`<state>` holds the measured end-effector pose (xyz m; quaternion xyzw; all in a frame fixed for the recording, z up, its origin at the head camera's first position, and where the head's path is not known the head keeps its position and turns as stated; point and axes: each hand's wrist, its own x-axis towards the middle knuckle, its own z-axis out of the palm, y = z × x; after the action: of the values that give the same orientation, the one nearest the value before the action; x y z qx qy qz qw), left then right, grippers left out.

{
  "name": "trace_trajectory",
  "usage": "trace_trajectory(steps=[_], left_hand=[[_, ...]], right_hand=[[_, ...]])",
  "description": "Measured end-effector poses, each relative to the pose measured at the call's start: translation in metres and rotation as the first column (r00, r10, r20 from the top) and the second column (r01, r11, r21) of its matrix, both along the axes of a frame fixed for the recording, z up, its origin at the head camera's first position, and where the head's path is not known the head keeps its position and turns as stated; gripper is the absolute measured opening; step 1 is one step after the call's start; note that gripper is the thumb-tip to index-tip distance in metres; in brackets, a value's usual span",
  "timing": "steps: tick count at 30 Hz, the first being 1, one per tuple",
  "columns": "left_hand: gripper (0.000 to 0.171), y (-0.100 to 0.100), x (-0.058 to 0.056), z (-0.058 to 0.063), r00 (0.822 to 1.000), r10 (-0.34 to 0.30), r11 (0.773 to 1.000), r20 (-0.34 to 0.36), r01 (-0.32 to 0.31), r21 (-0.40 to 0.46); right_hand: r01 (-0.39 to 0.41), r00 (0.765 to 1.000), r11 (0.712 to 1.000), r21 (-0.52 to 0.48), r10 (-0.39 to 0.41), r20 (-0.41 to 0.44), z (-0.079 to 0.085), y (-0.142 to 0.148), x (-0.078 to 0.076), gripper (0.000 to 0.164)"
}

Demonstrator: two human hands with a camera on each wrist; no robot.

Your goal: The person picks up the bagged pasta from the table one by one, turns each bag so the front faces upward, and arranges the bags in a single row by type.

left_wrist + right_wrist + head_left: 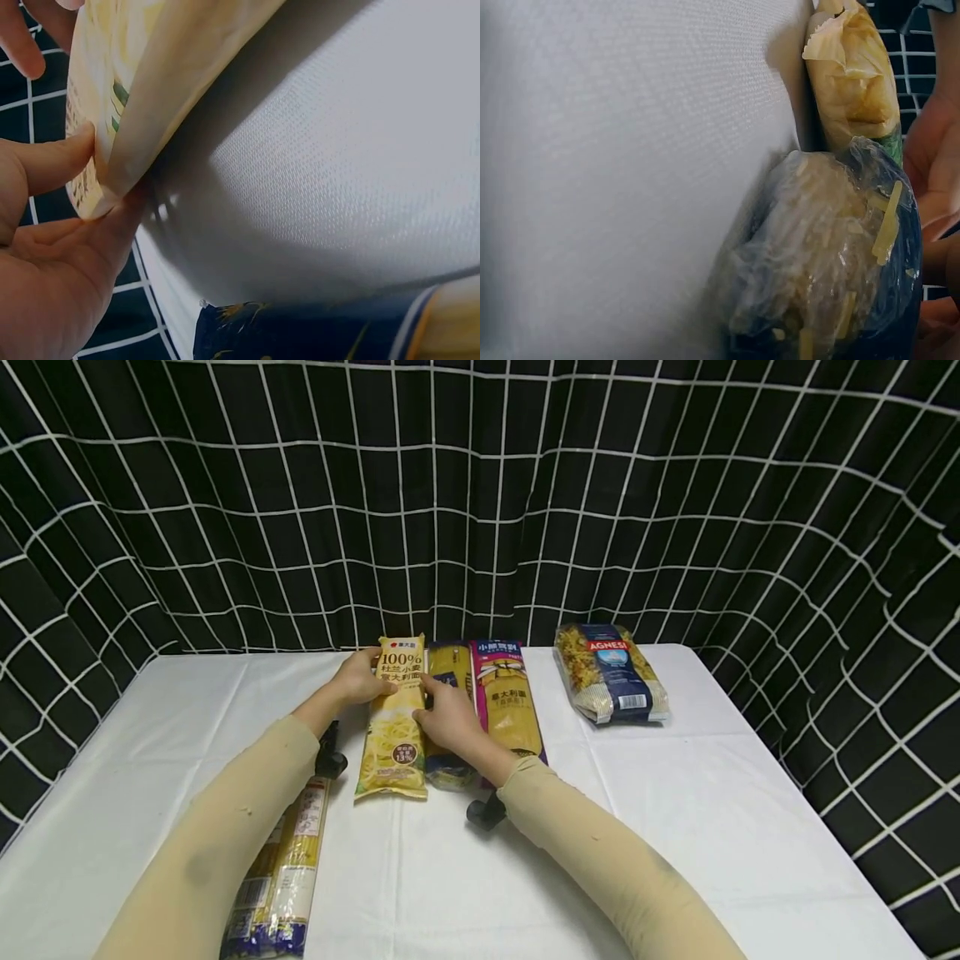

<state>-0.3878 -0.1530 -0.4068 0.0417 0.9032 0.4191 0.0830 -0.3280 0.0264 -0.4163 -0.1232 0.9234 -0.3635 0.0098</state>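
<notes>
A yellow pasta packet (393, 727) lies lengthwise at the middle of the table. My left hand (356, 678) grips its upper left edge; in the left wrist view the thumb (64, 157) presses the printed face and fingers reach underneath. From the other side, my right hand (452, 718) holds the right edge, thumb on the face. Just right of it lies a navy spaghetti packet (448, 768), partly hidden by that hand. Its clear crinkled end (817, 247) fills the lower right wrist view. Beyond it is a pink and purple pasta packet (510, 693).
A bag of AGNESI pasta (611, 672) lies at the back right of the white table (600, 860). Spaghetti packets (288, 868) with blue ends lie at the front left, partly under the left forearm. Black white-gridded curtain (465, 485) surrounds the table's back and sides.
</notes>
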Motion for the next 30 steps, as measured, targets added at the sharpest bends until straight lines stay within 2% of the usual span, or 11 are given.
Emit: trace_trajectory(steps=[4,8,15,19,24,27,30], left_hand=[[0.082,-0.002,0.001,-0.001,1.0,0.003,1.0,-0.003,-0.003,-0.006],[0.082,-0.002,0.003,-0.003,1.0,-0.006,1.0,-0.007,0.006,-0.017],[0.073,0.002,0.012,-0.001,0.998,-0.029,0.987,-0.053,0.02,-0.158],[0.07,0.0,0.018,0.001,0.997,-0.045,0.981,-0.066,0.032,-0.192],[0.067,-0.015,0.027,0.008,0.994,-0.091,0.986,-0.064,0.081,-0.147],[0.061,-0.028,0.041,0.017,0.988,-0.124,0.988,-0.092,0.115,-0.103],[0.052,-0.044,0.058,0.023,0.981,-0.131,0.99,-0.143,0.121,-0.077]], right_hand=[[-0.006,1.0,1.0,0.026,0.006,-0.021,0.0,-0.002,0.003,0.068],[-0.019,0.999,1.0,0.004,0.019,-0.043,0.0,-0.001,0.01,0.068],[-0.114,0.992,0.993,-0.017,0.113,-0.056,0.0,0.009,0.028,0.072],[-0.155,0.986,0.987,-0.039,0.152,-0.065,0.002,0.014,0.042,0.071],[-0.182,0.983,0.97,-0.162,0.178,-0.037,0.003,0.019,0.063,0.066],[-0.204,0.978,0.94,-0.275,0.208,-0.015,0.004,0.02,0.076,0.063],[-0.224,0.972,0.909,-0.352,0.236,-0.007,0.004,0.019,0.09,0.06]])
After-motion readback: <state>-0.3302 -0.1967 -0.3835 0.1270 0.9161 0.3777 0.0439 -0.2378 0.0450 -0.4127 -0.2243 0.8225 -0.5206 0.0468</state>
